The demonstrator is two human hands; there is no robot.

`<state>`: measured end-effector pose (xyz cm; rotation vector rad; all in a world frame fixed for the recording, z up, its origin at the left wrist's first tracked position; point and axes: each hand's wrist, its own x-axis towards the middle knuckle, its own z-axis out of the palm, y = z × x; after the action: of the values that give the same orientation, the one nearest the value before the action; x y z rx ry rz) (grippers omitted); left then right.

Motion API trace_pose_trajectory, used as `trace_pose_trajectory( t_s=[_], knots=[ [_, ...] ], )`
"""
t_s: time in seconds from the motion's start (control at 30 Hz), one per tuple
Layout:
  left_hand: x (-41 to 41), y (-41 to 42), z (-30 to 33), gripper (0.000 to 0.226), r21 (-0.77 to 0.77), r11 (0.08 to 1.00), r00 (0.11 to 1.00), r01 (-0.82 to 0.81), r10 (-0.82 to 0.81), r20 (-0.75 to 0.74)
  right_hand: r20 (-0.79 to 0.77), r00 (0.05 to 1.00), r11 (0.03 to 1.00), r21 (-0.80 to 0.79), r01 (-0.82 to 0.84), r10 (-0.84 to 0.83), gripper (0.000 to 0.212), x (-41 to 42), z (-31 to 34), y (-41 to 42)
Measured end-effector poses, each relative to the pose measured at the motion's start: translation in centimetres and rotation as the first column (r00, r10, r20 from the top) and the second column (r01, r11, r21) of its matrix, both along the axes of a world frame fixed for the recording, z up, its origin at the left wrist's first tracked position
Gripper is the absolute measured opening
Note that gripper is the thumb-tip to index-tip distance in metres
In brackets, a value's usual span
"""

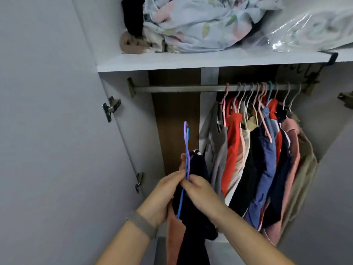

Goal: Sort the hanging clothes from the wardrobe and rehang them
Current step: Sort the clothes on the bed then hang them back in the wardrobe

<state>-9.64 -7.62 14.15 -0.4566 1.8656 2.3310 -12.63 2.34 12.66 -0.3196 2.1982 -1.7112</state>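
Both hands, left (164,190) and right (198,192), pinched two hangers (186,150) carrying dark clothes (193,217) beside the rail (172,88).

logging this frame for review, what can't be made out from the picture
Head view only:
- Dark garment: its shape, bunched behind both hands; lower end cut off by the bottom edge.
- Purple and blue hangers: shoulders hidden by left hand and right hand.
- Clear bag: contents blurred, cut by the right edge.

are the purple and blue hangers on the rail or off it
Off. Both hands, left hand and right hand, hold the hangers below the rail, hooks in the air.
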Motion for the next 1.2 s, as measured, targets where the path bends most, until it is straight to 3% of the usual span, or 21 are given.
trace_pose_trajectory(
  t_s=[0.13, 0.3, 0.33, 0.5, 0.63, 0.83, 1.03, 1.2],
  knots=[
    [-6.2, 0.7, -0.2, 0.023, -0.017, 0.989, 0.988, -0.145, 0.146, 0.059, -0.026, 0.992, 0.992, 0.022, -0.120, 0.121, 0.026, -5.6, -0.3, 0.5],
    [-12.5, -0.6, 1.2, 0.031, 0.233, 0.930, 0.957, -0.286, 0.263, 0.122, 0.087, 0.990, 0.991, -0.086, -0.102, 0.109, 0.024, -11.9, 1.2, 1.9],
    [-13.7, -1.5, 1.6, 0.035, 0.219, 0.927, 0.952, -0.303, 0.287, 0.103, 0.079, 0.993, 0.994, -0.076, -0.084, 0.090, 0.025, -13.2, 1.7, 2.0],
    [-20.3, -7.3, 5.7, 0.030, -0.190, 0.906, 0.926, -0.377, 0.366, -0.092, 0.031, 0.998, 0.997, -0.059, -0.054, 0.056, 0.036, -17.9, 2.5, 1.5],
    [-26.2, -13.1, 7.2, 0.030, -0.518, 0.749, 0.909, -0.413, 0.371, -0.189, -0.007, 0.997, 0.996, -0.046, -0.074, 0.073, 0.030, -19.9, 3.2, 0.6],
    [-31.7, -20.2, 2.1, 0.043, -0.773, 0.535, 0.922, -0.341, 0.352, -0.163, -0.005, 0.991, 0.991, 0.030, -0.134, 0.134, 0.028, -21.8, 3.2, -0.7],
    [-32.2, -21.8, -1.2, 0.035, -0.696, 0.594, 0.889, -0.404, 0.435, -0.144, -0.052, 0.989, 0.986, 0.103, -0.134, 0.140, 0.024, -23.0, 2.8, -4.2],
    [-32.5, -21.8, -1.7, 0.035, -0.562, 0.725, 0.901, -0.398, 0.425, -0.090, -0.173, 0.977, 0.984, 0.151, -0.099, 0.125, 0.026, -25.0, 3.5, -10.3]
  ],
)
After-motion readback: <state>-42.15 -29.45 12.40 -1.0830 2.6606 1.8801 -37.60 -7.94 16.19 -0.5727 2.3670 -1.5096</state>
